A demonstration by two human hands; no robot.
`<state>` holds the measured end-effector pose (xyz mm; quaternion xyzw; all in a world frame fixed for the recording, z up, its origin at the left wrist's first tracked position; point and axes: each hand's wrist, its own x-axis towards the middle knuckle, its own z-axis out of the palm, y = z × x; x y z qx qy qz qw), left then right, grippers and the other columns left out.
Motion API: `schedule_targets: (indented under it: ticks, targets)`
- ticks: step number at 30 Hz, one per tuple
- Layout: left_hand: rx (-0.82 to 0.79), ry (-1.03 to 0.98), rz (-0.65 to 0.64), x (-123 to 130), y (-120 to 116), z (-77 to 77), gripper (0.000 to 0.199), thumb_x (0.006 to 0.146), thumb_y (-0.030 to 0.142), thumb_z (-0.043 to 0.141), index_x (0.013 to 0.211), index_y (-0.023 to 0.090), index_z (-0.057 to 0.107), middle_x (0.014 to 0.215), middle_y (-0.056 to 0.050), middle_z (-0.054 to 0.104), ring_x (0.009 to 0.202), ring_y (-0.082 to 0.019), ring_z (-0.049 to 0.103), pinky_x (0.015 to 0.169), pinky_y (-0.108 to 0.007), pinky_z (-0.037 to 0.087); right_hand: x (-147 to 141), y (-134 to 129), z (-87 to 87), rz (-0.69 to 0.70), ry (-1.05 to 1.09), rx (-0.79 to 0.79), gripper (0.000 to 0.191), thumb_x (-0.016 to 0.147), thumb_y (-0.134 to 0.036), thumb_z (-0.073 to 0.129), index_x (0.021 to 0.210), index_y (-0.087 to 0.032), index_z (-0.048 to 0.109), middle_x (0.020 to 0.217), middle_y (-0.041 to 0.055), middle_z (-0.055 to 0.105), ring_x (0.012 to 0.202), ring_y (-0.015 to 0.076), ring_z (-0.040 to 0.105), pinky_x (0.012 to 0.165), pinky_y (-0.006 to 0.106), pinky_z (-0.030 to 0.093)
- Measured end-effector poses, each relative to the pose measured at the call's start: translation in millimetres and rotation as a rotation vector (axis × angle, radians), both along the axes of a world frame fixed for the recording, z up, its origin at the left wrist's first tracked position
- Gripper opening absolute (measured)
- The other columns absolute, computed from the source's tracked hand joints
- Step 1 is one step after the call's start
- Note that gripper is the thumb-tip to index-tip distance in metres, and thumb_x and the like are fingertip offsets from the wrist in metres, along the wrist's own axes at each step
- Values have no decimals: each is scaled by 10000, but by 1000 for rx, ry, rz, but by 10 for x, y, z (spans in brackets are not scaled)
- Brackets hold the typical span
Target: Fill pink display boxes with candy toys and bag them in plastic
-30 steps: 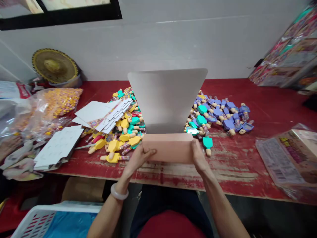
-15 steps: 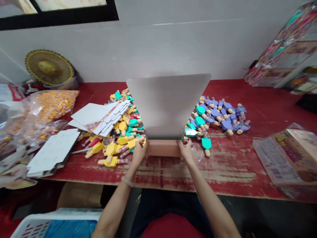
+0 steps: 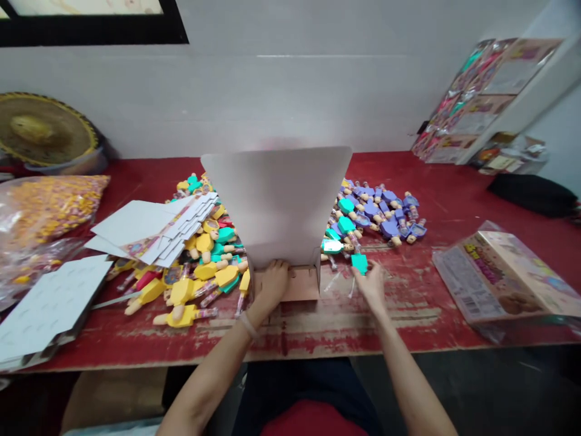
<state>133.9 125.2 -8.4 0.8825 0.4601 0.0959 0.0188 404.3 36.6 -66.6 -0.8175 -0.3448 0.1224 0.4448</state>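
- In my head view, the open box (image 3: 304, 290) sits on the counter (image 3: 408, 330), its tall pale flap (image 3: 279, 209) raised at the back.
- I see the left hand (image 3: 274, 284) reaching into the box, fingers bent over its inside; I cannot tell whether they grip anything.
- My right hand (image 3: 373, 287) is at the teal piece (image 3: 359, 264), thumb and fingers partly spread by its near edge; I cannot tell whether they pinch it.
- That piece lies right of the box, just ahead of the right fingers and slightly toward the box; the right hand is clearly nearer. Its wide end points away from me. The fingers hide its near end, so I judge its long axis runs roughly toward me.
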Motion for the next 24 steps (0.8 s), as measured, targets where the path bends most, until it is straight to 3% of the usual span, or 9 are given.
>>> schedule_targets:
  ticks: [2,5,7,10,14,16,18,21,24]
  targets:
    - [1,30,-11,9,-34,-85,186,949,139,527,1000,124,705,1047,-146,707,1032,-277,635,907,-399,503,224,-114,-93,-104,-116,-140,895,741,-494,606,1432,31,388,1371,352,475,1298,438,442,1057,535,367]
    - [10,42,-28,0,-218,-338,260,959,149,513,1136,109,699,1193,-171,690,1128,-285,630,963,-407,507,326,-195,-219,9,-173,-255,842,803,-440,547,1494,3,361,1324,311,545,1249,426,502,1019,522,400]
    - [58,4,-44,-9,-330,-556,363,983,244,518,1316,156,635,1419,-151,590,1317,-307,539,1078,-443,458,332,-221,-257,80,-116,-227,726,846,-389,447,1490,-55,426,1177,232,654,1100,362,604,956,469,451]
    - [132,-63,7,49,-370,-825,470,1012,319,461,1474,247,510,1600,-71,412,1486,-336,351,1200,-540,322,389,-333,-194,9,39,-92,665,851,-447,386,1374,-100,604,1011,172,724,919,306,659,853,408,499]
    - [89,-78,74,279,-359,-906,493,1027,328,402,1498,208,482,1618,-79,365,1514,-337,300,1220,-582,277,508,-781,237,-97,138,47,811,783,-706,472,1174,-42,725,772,134,709,695,252,629,606,330,492]
    - [81,-105,20,386,-388,-883,507,1031,393,399,1501,218,475,1625,-78,354,1526,-301,285,1235,-561,263,505,-1016,595,-26,256,58,877,710,-739,634,1232,-38,699,558,28,592,479,174,498,437,274,367]
    - [79,-134,-27,476,-433,-876,548,1026,471,398,1507,218,461,1623,-88,361,1531,-278,276,1249,-555,236,379,-1115,969,149,287,32,840,677,-677,756,1265,-81,692,523,-12,558,442,148,465,408,252,342]
    - [17,-181,0,599,-500,-923,568,1025,474,397,1500,169,462,1589,-138,413,1506,-307,323,1246,-590,210,-133,-891,1355,556,95,-25,605,774,-599,726,1189,-160,747,806,73,742,705,219,674,636,288,539]
    - [-76,-235,-1,717,-519,-999,477,1028,337,392,1443,143,526,1473,-170,549,1403,-330,467,1209,-578,293,-822,-363,1414,876,-235,-135,433,900,-407,619,1276,-211,709,1175,114,734,1065,285,685,923,362,527]
